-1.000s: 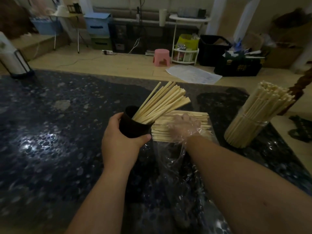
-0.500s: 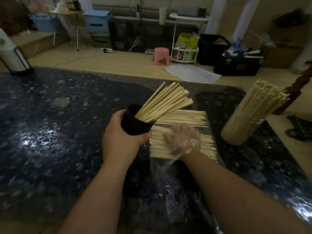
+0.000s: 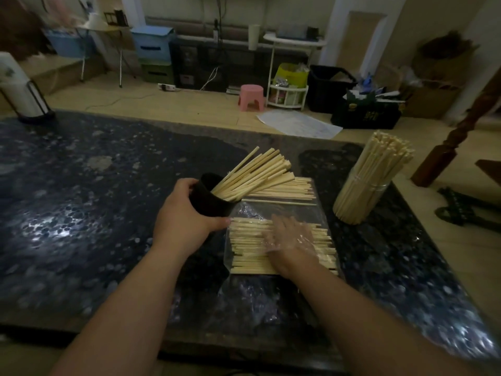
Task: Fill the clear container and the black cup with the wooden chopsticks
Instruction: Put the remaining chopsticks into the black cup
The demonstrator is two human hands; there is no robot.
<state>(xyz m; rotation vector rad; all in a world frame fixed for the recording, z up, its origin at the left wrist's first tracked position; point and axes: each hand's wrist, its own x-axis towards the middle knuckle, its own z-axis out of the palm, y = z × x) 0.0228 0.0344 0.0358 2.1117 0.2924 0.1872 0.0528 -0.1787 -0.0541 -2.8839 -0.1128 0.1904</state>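
Head view: the left hand (image 3: 184,221) grips the black cup (image 3: 208,203), fingers curled round its far side and thumb on the near side. The cup is tilted to the right, with a fan of chopsticks (image 3: 257,175) leaning out of its mouth. Just right of that thumb, the right hand (image 3: 290,237), in a thin clear glove, lies palm down, its straight, spread fingers pressing on the loose chopsticks (image 3: 246,248), which lie on a clear plastic sheet (image 3: 252,210) on the dark speckled table (image 3: 81,213). Beyond the right fingertips and well to their right stands the clear container (image 3: 363,196), packed with a leaning bundle (image 3: 385,158).
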